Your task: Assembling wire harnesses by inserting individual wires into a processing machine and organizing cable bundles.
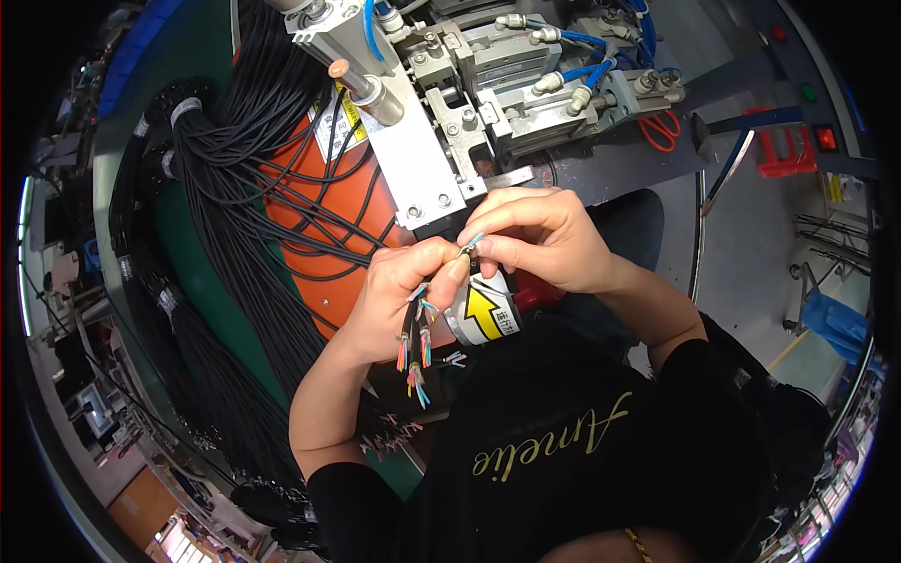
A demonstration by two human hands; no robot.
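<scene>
Both my hands meet in front of the metal fixture, fingertips nearly touching. My left hand (413, 277) is closed around several black cables, whose stripped ends with pink, blue and yellow wires (418, 361) hang below the palm. Between its thumb and forefinger one cable end sticks up. My right hand (544, 235) pinches the thin light-blue wire (476, 240) at that cable end, thumb against forefinger. Just beneath the hands is a white round part with a yellow arrow (483, 314).
A machine with metal clamps and blue air hoses (582, 70) stands beyond my hands. Thick bundles of black cable (225, 216) spread over the orange surface (324, 296) and green tabletop (188, 239) at left. A lit red switch (826, 139) sits at far right.
</scene>
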